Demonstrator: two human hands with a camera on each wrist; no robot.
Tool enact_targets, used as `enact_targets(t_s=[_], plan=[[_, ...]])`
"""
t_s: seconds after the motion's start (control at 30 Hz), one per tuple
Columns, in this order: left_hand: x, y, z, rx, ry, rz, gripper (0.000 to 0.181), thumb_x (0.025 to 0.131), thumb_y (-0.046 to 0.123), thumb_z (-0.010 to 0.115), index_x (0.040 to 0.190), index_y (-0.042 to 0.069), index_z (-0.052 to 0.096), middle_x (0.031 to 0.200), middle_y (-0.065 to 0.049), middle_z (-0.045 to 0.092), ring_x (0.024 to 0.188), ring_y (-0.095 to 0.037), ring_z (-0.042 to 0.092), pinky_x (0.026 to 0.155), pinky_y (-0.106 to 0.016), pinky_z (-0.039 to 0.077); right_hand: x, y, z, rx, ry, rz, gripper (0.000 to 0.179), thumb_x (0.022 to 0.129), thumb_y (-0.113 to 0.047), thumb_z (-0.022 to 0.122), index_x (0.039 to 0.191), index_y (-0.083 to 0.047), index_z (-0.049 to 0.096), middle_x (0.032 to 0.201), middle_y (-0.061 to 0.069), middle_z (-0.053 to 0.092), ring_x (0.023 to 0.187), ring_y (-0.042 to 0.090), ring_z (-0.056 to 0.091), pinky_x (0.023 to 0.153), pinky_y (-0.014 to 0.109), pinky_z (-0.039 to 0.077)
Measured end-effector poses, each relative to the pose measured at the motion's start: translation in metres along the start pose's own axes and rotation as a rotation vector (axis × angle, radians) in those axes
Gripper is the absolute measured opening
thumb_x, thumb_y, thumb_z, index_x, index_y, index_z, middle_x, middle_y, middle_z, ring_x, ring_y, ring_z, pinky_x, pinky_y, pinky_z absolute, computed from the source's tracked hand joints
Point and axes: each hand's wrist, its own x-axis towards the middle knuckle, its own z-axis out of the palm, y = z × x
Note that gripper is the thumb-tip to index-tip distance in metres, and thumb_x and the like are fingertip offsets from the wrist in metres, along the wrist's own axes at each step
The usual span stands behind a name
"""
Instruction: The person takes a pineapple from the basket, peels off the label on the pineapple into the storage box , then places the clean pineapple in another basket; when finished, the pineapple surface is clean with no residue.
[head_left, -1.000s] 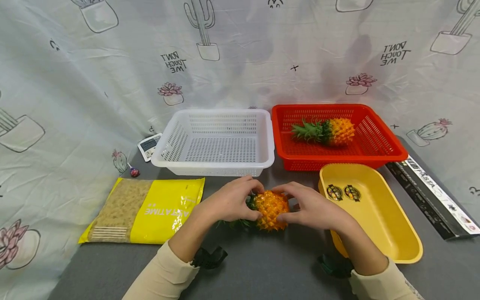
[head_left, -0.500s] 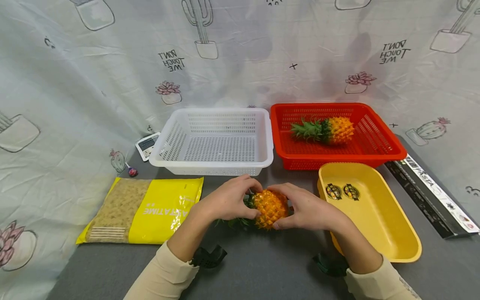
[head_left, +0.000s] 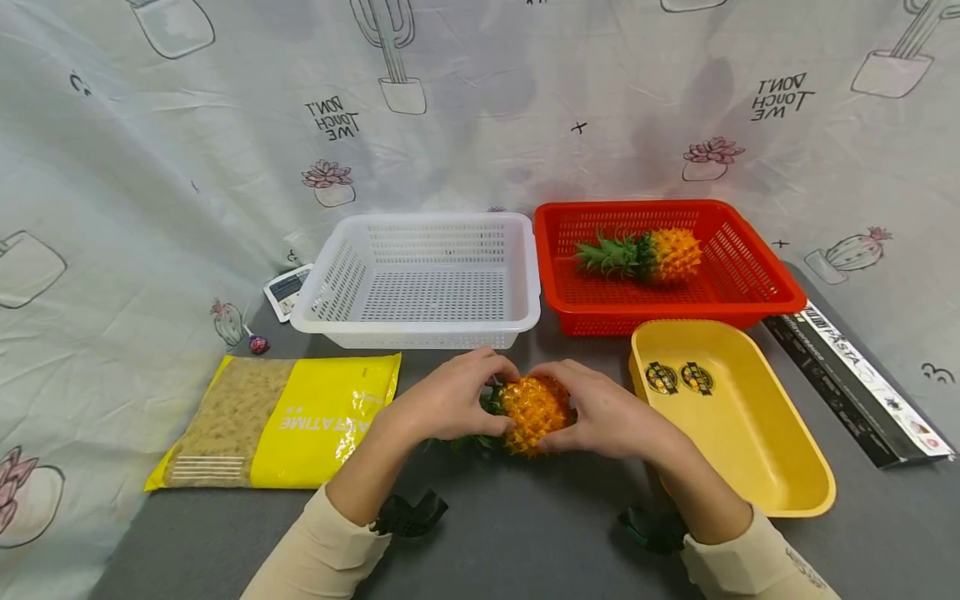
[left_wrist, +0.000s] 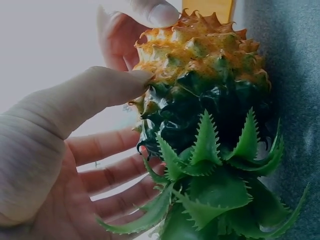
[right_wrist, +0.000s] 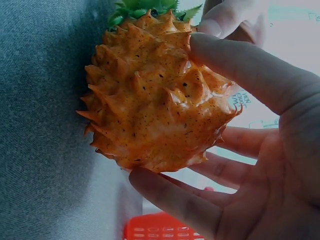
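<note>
An orange pineapple with a green crown lies on the grey table, its crown toward the left. My left hand holds it where the fruit meets the crown; in the left wrist view the thumb presses the spiky skin and the fingers reach round beneath the leaves. At the rounded orange end, my right hand grips the fruit between thumb and fingers, as the right wrist view shows. Both thumbs are on the near side in the head view. The left hand hides part of the crown there.
Behind the hands stand a white basket and a red basket with a second pineapple. A yellow tray is right, beside a black pasta box. A yellow pasta bag and a lollipop are left.
The head view has shifted slightly, so everything sits a little further left and up. Both hands keep hold of the pineapple, with the right hand's grip drawn slightly further over it.
</note>
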Motion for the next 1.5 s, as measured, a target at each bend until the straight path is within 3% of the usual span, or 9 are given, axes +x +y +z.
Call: enact_targets(t_s=[0.2,0.33,0.43,0.63,0.83,1.07,1.27,1.5], plan=[[0.000,-0.004,-0.002,-0.026,-0.016,0.012,0.049,0.084,0.031,0.084,0.127,0.015,0.067,0.118,0.003,0.062,0.110,-0.021,0.062,0.099,-0.038,0.053,0.002,-0.002,0.001,-0.008,-0.009,0.015,0.074,0.074,-0.029,0.091,0.138,-0.012,0.058,0.118,0.003,0.063,0.099,0.015,0.058,0.086,0.035,0.053],[0.000,-0.006,-0.007,-0.047,0.005,0.059,0.042,0.088,0.029,0.082,0.125,0.014,0.069,0.119,0.002,0.067,0.109,-0.021,0.063,0.099,-0.041,0.054,0.003,-0.002,0.001,-0.013,-0.018,0.036,0.073,0.072,-0.027,0.091,0.135,-0.014,0.057,0.115,0.002,0.061,0.096,0.015,0.058,0.084,0.034,0.052],[0.002,-0.008,-0.013,-0.067,0.078,0.078,0.035,0.091,0.026,0.079,0.122,0.013,0.071,0.117,-0.001,0.071,0.108,-0.021,0.065,0.098,-0.044,0.055,0.003,-0.002,0.000,-0.015,-0.026,0.048,0.073,0.071,-0.027,0.092,0.133,-0.015,0.056,0.114,0.002,0.060,0.096,0.016,0.057,0.083,0.034,0.052],[0.006,-0.016,-0.028,-0.031,0.248,0.050,0.024,0.097,0.021,0.072,0.118,0.011,0.073,0.117,-0.003,0.072,0.110,-0.024,0.066,0.096,-0.045,0.055,0.002,-0.004,0.000,-0.034,-0.033,0.086,0.074,0.072,-0.026,0.088,0.135,-0.013,0.053,0.115,0.004,0.058,0.096,0.017,0.057,0.084,0.035,0.050],[0.006,-0.026,-0.040,0.039,0.330,0.000,0.022,0.097,0.017,0.070,0.117,0.009,0.074,0.117,-0.006,0.072,0.110,-0.029,0.064,0.096,-0.047,0.053,-0.004,-0.008,-0.006,-0.005,-0.077,0.139,0.071,0.072,-0.021,0.086,0.134,-0.011,0.054,0.116,0.005,0.059,0.096,0.019,0.056,0.081,0.036,0.050],[0.016,-0.031,-0.043,0.113,0.333,-0.026,0.023,0.095,0.017,0.071,0.115,0.008,0.074,0.114,-0.008,0.071,0.106,-0.029,0.063,0.095,-0.046,0.051,-0.012,-0.015,-0.017,-0.036,-0.109,0.130,0.065,0.067,-0.017,0.088,0.122,-0.010,0.056,0.107,0.004,0.059,0.091,0.017,0.055,0.078,0.033,0.050],[0.021,-0.032,-0.043,0.203,0.315,-0.070,0.021,0.094,0.016,0.072,0.114,0.009,0.075,0.110,-0.009,0.070,0.102,-0.029,0.063,0.091,-0.045,0.052,-0.021,-0.020,-0.033,-0.052,-0.135,0.140,0.068,0.067,-0.015,0.088,0.126,-0.010,0.056,0.110,0.004,0.060,0.092,0.018,0.055,0.078,0.034,0.050],[0.021,-0.036,-0.048,0.220,0.284,-0.084,0.020,0.095,0.015,0.073,0.115,0.012,0.076,0.107,-0.008,0.069,0.100,-0.028,0.064,0.088,-0.045,0.053,-0.034,-0.017,-0.058,-0.043,-0.137,0.097,0.071,0.067,-0.018,0.088,0.128,-0.009,0.054,0.121,0.006,0.062,0.095,0.018,0.057,0.081,0.035,0.052]])
